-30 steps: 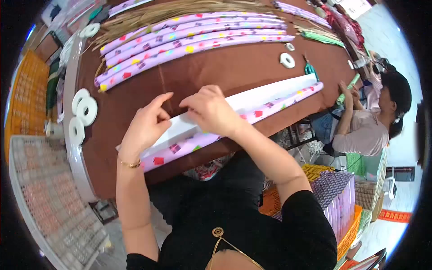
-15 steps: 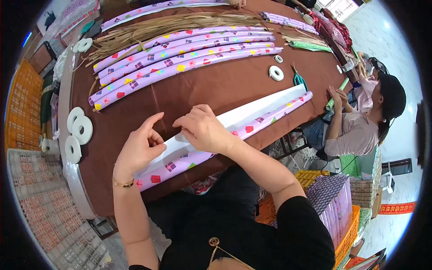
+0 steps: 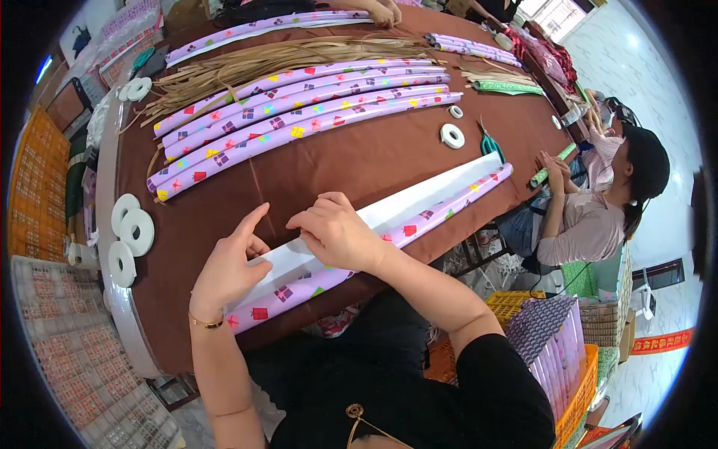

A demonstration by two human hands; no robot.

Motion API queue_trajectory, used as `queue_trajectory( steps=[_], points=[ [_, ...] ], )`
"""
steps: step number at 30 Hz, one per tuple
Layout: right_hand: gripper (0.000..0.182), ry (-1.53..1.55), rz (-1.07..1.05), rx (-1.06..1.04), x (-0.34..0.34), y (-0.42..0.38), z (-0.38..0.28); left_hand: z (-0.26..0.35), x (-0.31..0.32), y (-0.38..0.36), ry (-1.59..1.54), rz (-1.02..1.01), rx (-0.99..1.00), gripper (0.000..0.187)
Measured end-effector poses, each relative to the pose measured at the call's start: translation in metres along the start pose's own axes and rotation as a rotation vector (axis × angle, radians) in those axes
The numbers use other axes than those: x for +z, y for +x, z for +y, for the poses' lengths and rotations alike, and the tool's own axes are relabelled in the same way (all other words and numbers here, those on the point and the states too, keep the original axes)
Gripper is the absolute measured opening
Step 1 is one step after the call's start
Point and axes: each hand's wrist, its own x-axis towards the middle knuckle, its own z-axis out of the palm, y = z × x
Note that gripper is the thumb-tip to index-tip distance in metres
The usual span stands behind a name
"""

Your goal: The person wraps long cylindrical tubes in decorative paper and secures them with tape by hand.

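A partly rolled sheet of lilac gift-wrapping paper (image 3: 449,204) with a present pattern lies diagonally in front of me, its white underside (image 3: 419,187) facing up along the far edge. Over its left part is my left hand (image 3: 230,271), index finger stretched out and thumb apart, with nothing visible in it. My right hand (image 3: 336,233) is just right of it, above the white side, with fingers curled and pinched together. Whatever may be between those fingertips is too small or hidden to make out. Teal-handled scissors (image 3: 490,147) lie by the paper's far right end.
Several finished lilac rolls (image 3: 299,132) lie beyond my hands, with brown strips (image 3: 292,54) behind them. White tape rolls sit at the left edge (image 3: 137,232) and near the scissors (image 3: 452,135). A co-worker (image 3: 587,202) at right handles a green roll (image 3: 538,178). Another person's hands (image 3: 385,13) work across the table.
The view has shifted slightly, so the table's things sit a little differently in the frame. Both my hands keep nearly the same pose over the paper. The co-worker's green roll has shifted in their hands.
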Motion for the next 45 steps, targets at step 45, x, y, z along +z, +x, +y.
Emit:
queue_trajectory(
  steps=[45],
  points=[
    [0.013, -0.231, 0.037, -0.159, 0.020, 0.016, -0.043, -0.019, 0.000, 0.002, 0.045, -0.018, 0.108, 0.086]
  ],
)
